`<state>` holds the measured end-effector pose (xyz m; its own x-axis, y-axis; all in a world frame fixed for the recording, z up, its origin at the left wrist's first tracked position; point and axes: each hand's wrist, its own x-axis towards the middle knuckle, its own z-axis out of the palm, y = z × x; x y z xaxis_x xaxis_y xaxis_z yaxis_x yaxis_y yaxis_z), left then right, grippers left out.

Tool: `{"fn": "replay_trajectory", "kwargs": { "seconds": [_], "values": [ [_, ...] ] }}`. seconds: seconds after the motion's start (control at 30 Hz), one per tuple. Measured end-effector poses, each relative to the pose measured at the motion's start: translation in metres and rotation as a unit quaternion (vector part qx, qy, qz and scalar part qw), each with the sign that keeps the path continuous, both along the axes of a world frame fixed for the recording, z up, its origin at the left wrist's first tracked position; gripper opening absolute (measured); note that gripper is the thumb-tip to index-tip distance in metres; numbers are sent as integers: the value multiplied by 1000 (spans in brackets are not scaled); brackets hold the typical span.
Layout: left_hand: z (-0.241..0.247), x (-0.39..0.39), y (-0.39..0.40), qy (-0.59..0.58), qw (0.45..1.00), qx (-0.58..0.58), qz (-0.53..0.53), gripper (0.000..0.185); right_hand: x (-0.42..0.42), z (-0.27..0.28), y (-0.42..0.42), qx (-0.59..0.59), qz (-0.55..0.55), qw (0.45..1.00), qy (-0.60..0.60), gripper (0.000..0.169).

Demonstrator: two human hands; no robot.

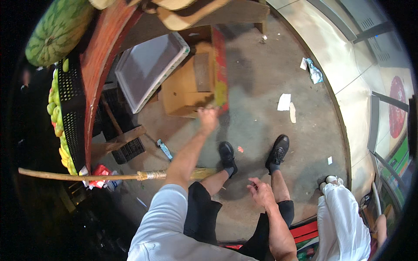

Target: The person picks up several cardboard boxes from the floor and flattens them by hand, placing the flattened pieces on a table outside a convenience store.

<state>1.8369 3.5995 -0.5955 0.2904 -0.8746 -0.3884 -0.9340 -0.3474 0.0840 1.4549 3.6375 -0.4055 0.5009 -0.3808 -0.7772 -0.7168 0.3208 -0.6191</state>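
My left hand (208, 119) is at the near rim of an open cardboard box (187, 91); its fingers are bent there, and whether they grip the box is hidden. The box has a red and yellow side, and a white foam lid (147, 65) leans against it. My right hand (262, 192) hangs above my right knee with its fingers loosely bent and holds nothing. A straw broom with a wooden handle (75, 177) lies across to the left, passing behind my left arm.
A red board (101, 65) borders black crates (70, 98) of fruit, with a watermelon (58, 32) above. Paper scraps (283, 102) and a blue wrapper (315, 71) lie on the floor. A person in white trousers (343, 218) stands at the right, beside a raised tiled ledge (356, 98).
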Motion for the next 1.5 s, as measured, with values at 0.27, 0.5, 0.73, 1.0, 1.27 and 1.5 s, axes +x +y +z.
{"fn": "replay_trajectory", "kwargs": {
  "seconds": [0.27,0.5,0.73,1.0,1.27,1.5],
  "values": [
    [134,-161,23,393,884,-131,214,39,-33,-75,25,-165,-317,933,39,36],
    [279,-120,28,608,656,-208,395,57,-51,-64,19,107,-553,823,-75,52],
    [280,-110,14,580,692,-138,406,42,33,48,-34,148,-470,864,-103,61],
    [366,-62,-13,703,570,-1,425,39,-26,158,-57,54,-358,918,-163,58],
    [393,-93,-52,777,445,60,441,41,-69,222,-106,4,-309,943,-121,48],
    [440,-152,-95,712,530,25,460,36,-126,246,-108,-76,-446,873,-181,35]
  ]
}}
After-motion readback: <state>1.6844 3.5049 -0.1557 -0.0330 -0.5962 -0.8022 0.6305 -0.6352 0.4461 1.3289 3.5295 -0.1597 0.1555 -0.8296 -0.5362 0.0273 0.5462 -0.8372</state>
